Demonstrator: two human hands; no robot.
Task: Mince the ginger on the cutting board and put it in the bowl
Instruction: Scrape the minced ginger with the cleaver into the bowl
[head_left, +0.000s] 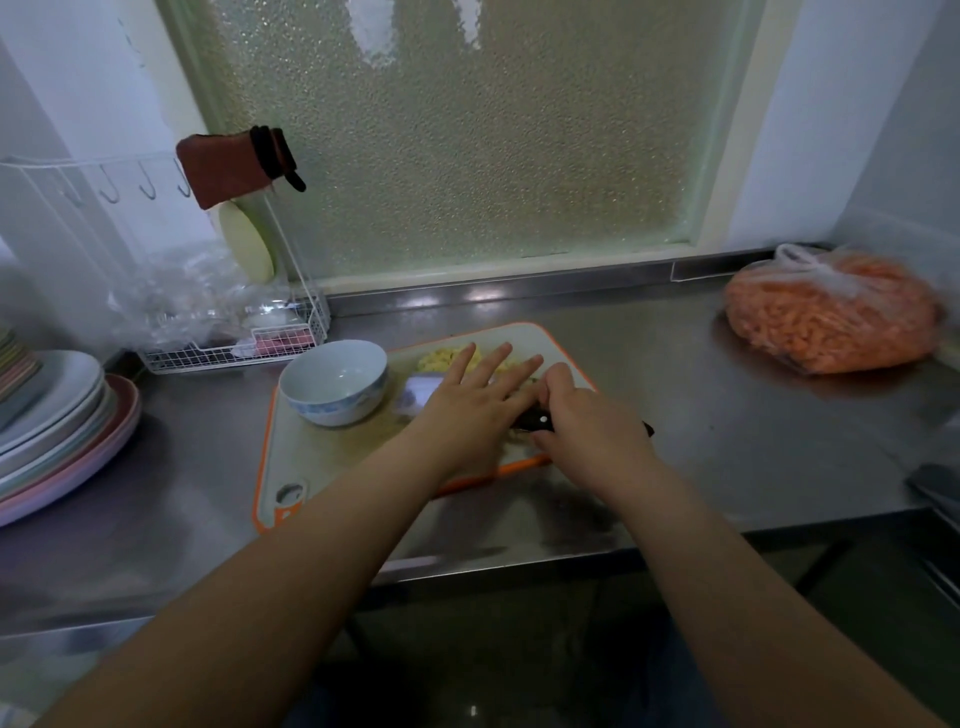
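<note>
A grey cutting board with an orange rim lies on the steel counter. Pale yellow chopped ginger sits in a heap at its far side, partly hidden by my fingers. My right hand grips the black handle of a knife. The broad blade points left toward the bowl. My left hand rests flat on top of the blade with straight fingers. A white bowl with a blue pattern stands on the board's far left corner and looks empty.
A stack of plates stands at the left edge. A white wire rack with plastic wrap sits behind the bowl. A plastic bag of orange food lies at the right rear. The counter's front edge runs below the board.
</note>
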